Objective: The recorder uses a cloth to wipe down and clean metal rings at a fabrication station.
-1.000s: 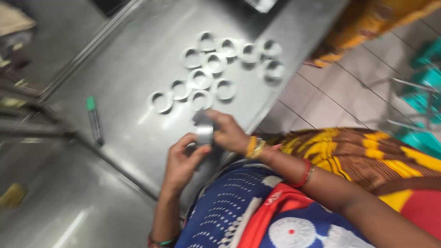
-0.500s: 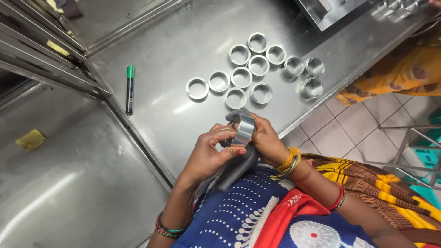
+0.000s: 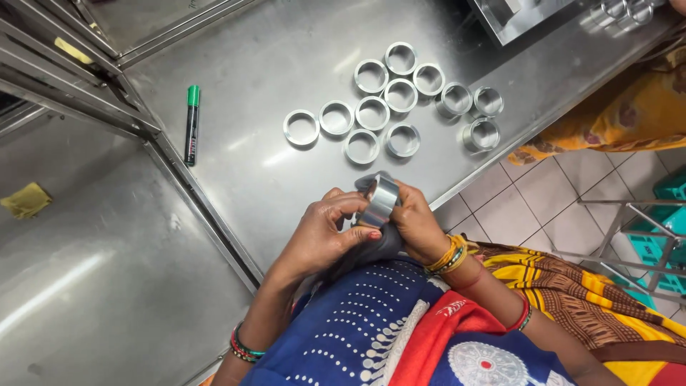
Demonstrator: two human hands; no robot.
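Both hands pinched one metal ring [image 3: 378,201] w/ grey cloth [image 3: 379,243] between them: left hand [image 3: 325,239] beneath, right hand [image 3: 414,223] beside; other rings [image 3: 389,96] lay beyond on surface [image 3: 243,64].

Between my left hand [image 3: 321,236] and right hand [image 3: 414,225] I see a shiny silver metal ring [image 3: 379,201] over a dark grey cloth [image 3: 375,246]. Beyond my hands, matching silver rings [image 3: 389,96] lie on the grey steel counter [image 3: 286,64]. Far left of them is a black marker [image 3: 191,125] with a green cap.
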